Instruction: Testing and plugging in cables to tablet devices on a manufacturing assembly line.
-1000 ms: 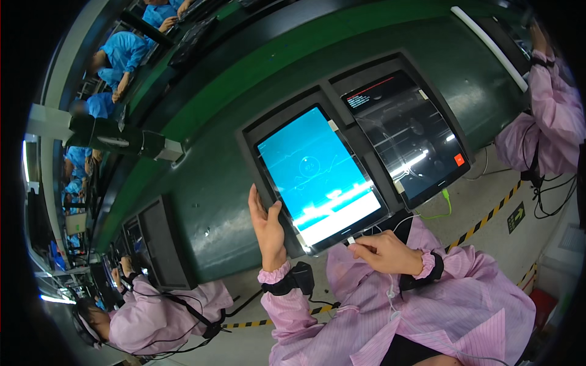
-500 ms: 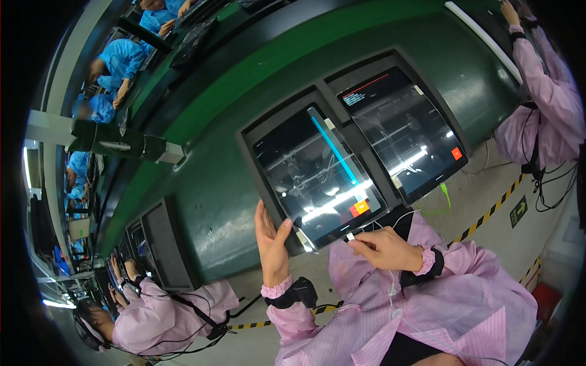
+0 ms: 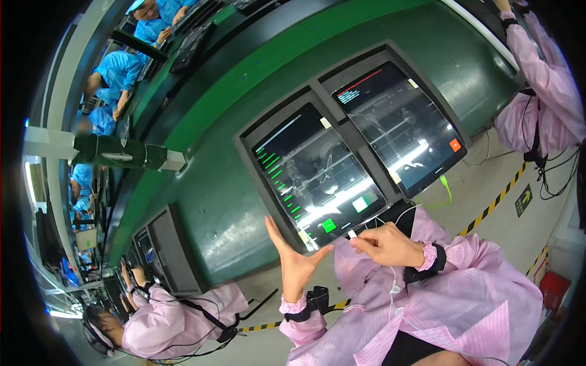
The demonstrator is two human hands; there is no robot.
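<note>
Two dark tablets lie side by side in a black two-bay tray [image 3: 361, 148]. The left tablet [image 3: 314, 165] shows rows of green bars and a green square; the right tablet [image 3: 397, 122] shows red and white text and a red-orange square. My left hand [image 3: 295, 263] is open at the left tablet's near-left corner, thumb and fingers spread. In the pinched fingers of my right hand [image 3: 390, 245] is a white cable plug [image 3: 352, 234], at the left tablet's near edge. Whether it is inserted cannot be made out. Its white cord hangs down over my pink smock.
A green cable [image 3: 445, 183] comes from the right tablet's near edge. The tray rests on a green work table [image 3: 220, 213]. Another black tray [image 3: 174, 250] stands at the left by a co-worker in pink [image 3: 165, 323]. A wrapped post [image 3: 122, 152] rises beyond.
The left tablet's screen has gone from a blue stripe with orange squares to green bars and a green square. My left hand has moved slightly right and down, fingers spreading. My right hand keeps its pinch.
</note>
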